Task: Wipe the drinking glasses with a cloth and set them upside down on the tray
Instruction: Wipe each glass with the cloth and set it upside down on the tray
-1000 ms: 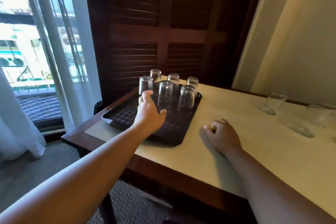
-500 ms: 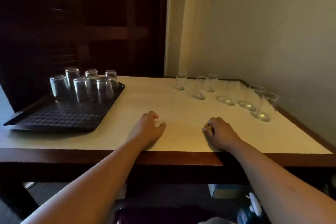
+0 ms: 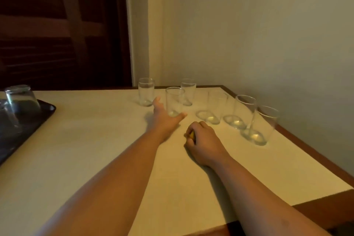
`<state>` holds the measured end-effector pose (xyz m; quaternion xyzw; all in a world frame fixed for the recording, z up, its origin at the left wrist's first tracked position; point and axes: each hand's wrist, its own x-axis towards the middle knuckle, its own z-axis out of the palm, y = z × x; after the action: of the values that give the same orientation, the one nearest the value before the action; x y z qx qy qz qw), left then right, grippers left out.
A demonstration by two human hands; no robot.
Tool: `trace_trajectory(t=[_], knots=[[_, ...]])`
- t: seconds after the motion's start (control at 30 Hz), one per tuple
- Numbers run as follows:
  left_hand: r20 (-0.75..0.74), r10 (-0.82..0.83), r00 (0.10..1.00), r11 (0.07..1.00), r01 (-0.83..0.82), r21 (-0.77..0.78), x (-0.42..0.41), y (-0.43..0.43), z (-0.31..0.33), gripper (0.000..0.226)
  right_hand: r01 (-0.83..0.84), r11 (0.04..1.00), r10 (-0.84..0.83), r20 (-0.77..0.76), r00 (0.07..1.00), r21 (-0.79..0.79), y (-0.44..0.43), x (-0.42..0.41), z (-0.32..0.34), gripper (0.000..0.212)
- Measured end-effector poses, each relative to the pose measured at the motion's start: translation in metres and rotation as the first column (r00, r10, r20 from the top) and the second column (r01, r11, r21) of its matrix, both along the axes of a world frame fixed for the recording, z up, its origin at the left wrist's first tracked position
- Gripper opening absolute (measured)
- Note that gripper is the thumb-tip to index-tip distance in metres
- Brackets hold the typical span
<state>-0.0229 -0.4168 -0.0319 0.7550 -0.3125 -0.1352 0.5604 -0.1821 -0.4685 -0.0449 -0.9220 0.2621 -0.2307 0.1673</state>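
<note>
Crowding far right corner of tabletop [image 3: 95, 140]: six upright glasses [image 3: 245, 111], outermost near edge. Tray [image 3: 48, 108] with inverted glass [image 3: 21, 99] at left edge; open stretch between. My left hand [image 3: 166, 119] open, fingers spread either side of nearest glass [image 3: 174, 101] base. My right hand [image 3: 203, 141] fisted round cloth [image 3: 192, 135].

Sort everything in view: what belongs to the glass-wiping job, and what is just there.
Job:
- six upright glasses, not yet on the tray
- left hand, open at the base of one glass
- right hand, gripping what looks like a yellow cloth
- tray
- upturned glasses on it

Just there:
- table
- dark louvred door
- wall
</note>
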Motion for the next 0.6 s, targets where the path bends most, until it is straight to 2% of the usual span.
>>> trace_trajectory(t=[0.1, 0.23, 0.4, 0.5, 0.6], knots=[[-0.018, -0.052, 0.999, 0.998, 0.051, -0.021, 0.014, -0.025, 0.002, 0.117, 0.013, 1.000, -0.013, 0.045, 0.999, 0.001, -0.010, 0.024, 0.000, 0.012], [-0.022, -0.093, 0.995, 0.994, 0.092, -0.058, 0.019, -0.029, 0.006, 0.081, 0.041, 0.999, -0.040, 0.057, 0.998, -0.019, -0.015, 0.036, 0.000, 0.018], [-0.240, -0.096, 0.966, 0.973, 0.041, -0.225, 0.014, 0.023, 0.005, 0.072, 0.087, 0.994, -0.088, -0.024, 0.996, -0.062, -0.003, 0.035, 0.006, 0.009], [-0.417, -0.182, 0.890, 0.949, 0.047, -0.313, 0.017, 0.079, 0.001, 0.072, 0.194, 0.978, -0.202, -0.103, 0.974, -0.077, 0.012, 0.039, 0.009, 0.020], [-0.471, -0.203, 0.859, 0.921, 0.005, -0.389, 0.016, 0.139, 0.005, 0.080, 0.226, 0.973, -0.230, -0.137, 0.963, -0.047, 0.048, 0.050, 0.014, 0.025]])
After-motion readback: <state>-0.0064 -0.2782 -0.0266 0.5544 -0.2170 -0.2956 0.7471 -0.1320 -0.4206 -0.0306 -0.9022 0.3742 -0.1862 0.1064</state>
